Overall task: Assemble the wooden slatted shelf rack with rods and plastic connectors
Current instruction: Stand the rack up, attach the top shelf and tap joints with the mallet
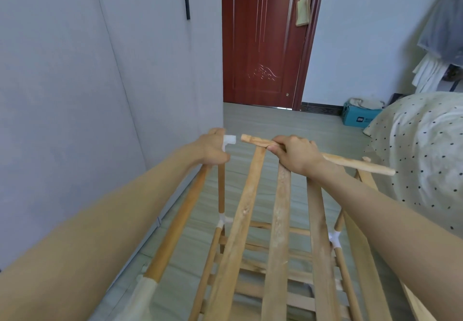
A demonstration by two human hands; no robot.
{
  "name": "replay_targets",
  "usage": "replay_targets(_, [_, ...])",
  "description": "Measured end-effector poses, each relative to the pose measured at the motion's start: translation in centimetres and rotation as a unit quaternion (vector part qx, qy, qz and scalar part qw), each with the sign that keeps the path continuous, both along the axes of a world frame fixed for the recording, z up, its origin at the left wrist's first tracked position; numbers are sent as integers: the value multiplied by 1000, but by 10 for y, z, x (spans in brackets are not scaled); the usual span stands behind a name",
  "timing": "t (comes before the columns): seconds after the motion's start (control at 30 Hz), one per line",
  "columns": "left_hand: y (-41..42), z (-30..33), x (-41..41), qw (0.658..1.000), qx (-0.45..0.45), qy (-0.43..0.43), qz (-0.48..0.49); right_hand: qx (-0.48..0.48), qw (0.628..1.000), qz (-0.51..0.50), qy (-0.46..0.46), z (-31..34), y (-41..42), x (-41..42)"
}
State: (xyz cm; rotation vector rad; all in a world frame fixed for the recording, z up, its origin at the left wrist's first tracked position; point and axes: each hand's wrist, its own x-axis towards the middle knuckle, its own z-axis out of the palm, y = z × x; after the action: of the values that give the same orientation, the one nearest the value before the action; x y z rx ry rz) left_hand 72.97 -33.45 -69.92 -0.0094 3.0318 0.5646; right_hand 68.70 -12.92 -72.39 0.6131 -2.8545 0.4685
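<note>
A wooden slatted rack stands in front of me, its long slats running away from me. My left hand grips the top of the far left upright rod, which carries a white plastic connector with an open socket facing right. My right hand is closed around the slat panel's end crossbar rod. That rod's left tip sits just right of the connector socket, with a small gap between them. More white connectors join lower rods.
A grey wall runs close along the left. A red-brown door is straight ahead. A bed with a dotted cover is on the right, with a teal box on the floor beyond it.
</note>
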Motion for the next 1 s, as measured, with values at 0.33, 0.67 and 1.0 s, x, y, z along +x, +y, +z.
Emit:
replay_targets(0.33, [-6,-28,-38,989,105,98,-33,7,1000,27,0,-15,-13,-17])
replay_targets(0.67, [0,-29,-30,982,136,129,-6,3,999,41,4,-15,-18,-16])
replay_targets(1.0, [-4,-29,-43,980,169,98,32,59,994,92,-29,8,-26,-15])
